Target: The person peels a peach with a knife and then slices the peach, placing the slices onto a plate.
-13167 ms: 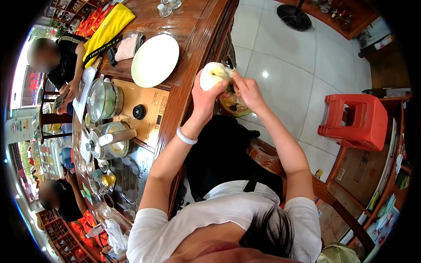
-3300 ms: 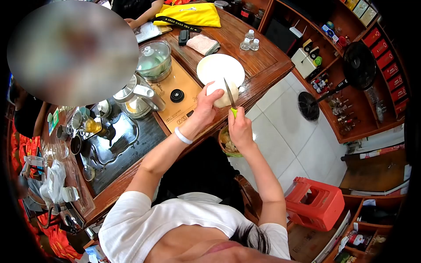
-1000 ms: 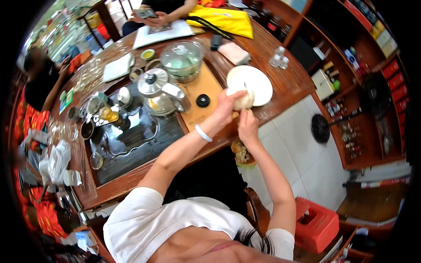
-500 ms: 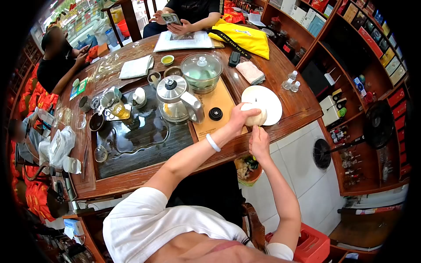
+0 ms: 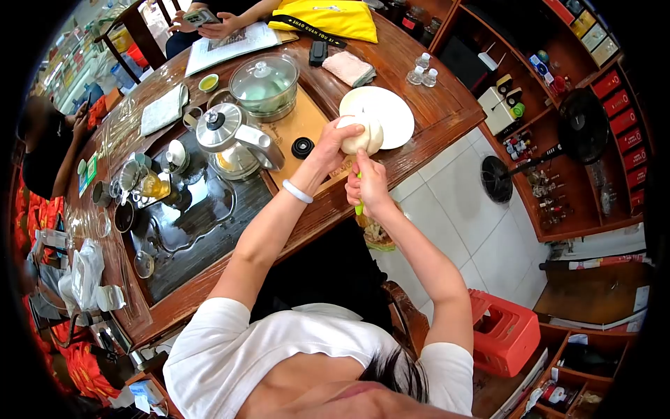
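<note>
My left hand (image 5: pixel 331 148), with a white bangle on its wrist, is closed around a round, pale, peeled-looking fruit or root (image 5: pixel 371 137). It holds this over the near-left edge of a white plate (image 5: pixel 396 112). Just below, my right hand (image 5: pixel 370 183) is wrapped round what looks like a small knife with a green handle (image 5: pixel 359 204). Its fingers are against the underside of the pale ball, and the blade is hidden there. A black round lid (image 5: pixel 302 147) lies on the wooden board left of my left hand.
A glass kettle (image 5: pixel 227 143) and a lidded glass pot (image 5: pixel 264 87) stand left of the plate. Beyond it are a folded pink cloth (image 5: pixel 349 68) and small bottles (image 5: pixel 422 72). Two people sit across the table. A black fan (image 5: pixel 583 129) stands at right.
The view has swung right, so the table sits further left. The pale ball is still in my left hand by the plate. More of the green handle shows below my right hand.
</note>
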